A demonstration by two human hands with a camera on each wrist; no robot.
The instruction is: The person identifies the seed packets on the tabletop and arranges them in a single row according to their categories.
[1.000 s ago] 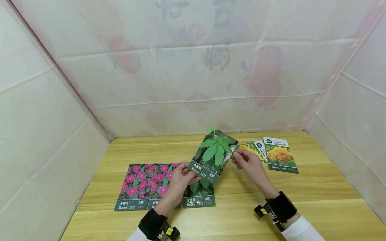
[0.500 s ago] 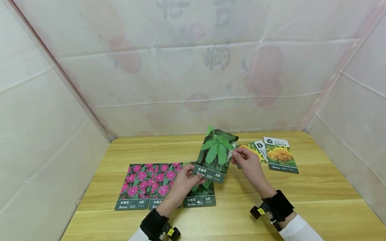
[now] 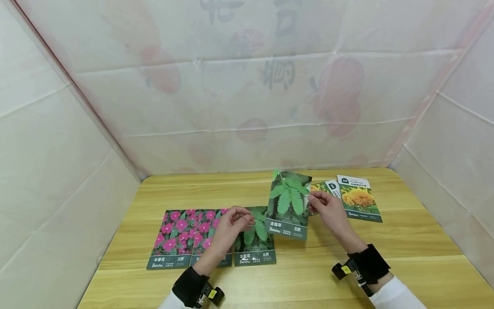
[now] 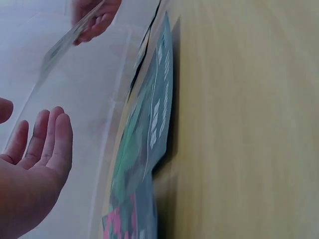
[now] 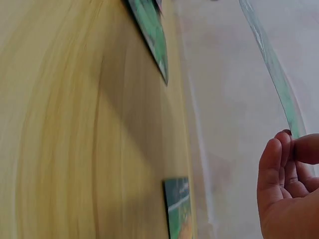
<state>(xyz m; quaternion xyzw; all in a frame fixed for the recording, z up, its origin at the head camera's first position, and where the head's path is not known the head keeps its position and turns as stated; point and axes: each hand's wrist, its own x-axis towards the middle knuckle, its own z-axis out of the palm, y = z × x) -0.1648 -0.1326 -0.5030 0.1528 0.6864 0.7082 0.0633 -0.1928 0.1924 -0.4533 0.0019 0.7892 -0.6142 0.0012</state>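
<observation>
Pinching the right edge of a raised leaf packet (image 3: 287, 206) between the thumb and fingers of the right hand (image 3: 327, 208), in the air above the surface (image 3: 301, 279), with the printed front turned to the head view. Showing green leaves over a dark band with Beishu lettering, and hiding its contents. Overlapping, in the head view, the right edge of a flat leaf packet (image 3: 255, 243) of matching print, with contents likewise hidden. Holding the left hand (image 3: 233, 227) apart from the right, over that packet and the inner pink packet (image 3: 204, 235), with relaxed, loosely bent fingers and the thumb parted from them. Running leftward along the row to the outer pink packet (image 3: 173, 240), just beside the inner one. Ending at the far right with a yellow packet (image 3: 357, 198), and, just beside it, with a turned yellow packet (image 3: 321, 187) partly hidden by the raised packet and right hand. Closed in behind by a pale sheet (image 3: 216, 98) with faded red prints.
</observation>
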